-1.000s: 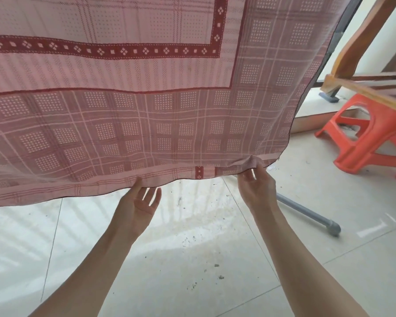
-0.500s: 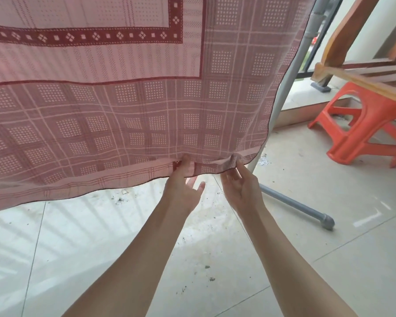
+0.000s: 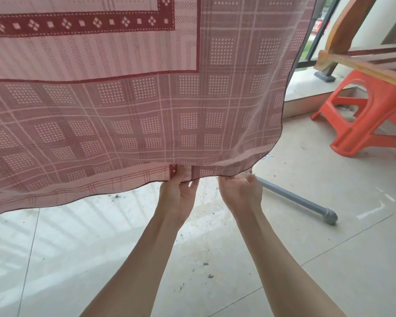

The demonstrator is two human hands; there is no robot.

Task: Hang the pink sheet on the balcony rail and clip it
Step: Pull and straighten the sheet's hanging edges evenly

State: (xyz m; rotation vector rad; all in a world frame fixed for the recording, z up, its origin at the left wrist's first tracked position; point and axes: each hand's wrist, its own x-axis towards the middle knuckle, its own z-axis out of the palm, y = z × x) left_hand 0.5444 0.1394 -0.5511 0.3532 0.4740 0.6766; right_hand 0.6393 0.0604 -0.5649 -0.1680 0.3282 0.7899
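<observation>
Along the lower hem of the pink sheet, both hands work close together, near the right-hand corner. The sheet hangs in front of the camera and fills the upper frame; its top edge and the balcony rail lie outside the view, so its seating on the rail cannot be confirmed. No clip is visible.

Step in hand, as a judgement: straightening and tensioning the hung sheet at the hem, ahead of clipping. The next move calls for smoothing the bunched fold between the hands, then reaching up to the rail with clips, which must first be located.

Left hand: forearm extended forward and up, fingers raised to the hem, fingertips hidden behind the cloth, thumb over its near face; it grips the edge beside a dark red marker.

Right hand: forearm extended likewise, palm turned up and inward, fingers curled at the hem. Whether they clamp the cloth or only touch it cannot be told.

Near the right hand, a grey pipe lies on the tiled floor; an orange stool stands well apart
</observation>
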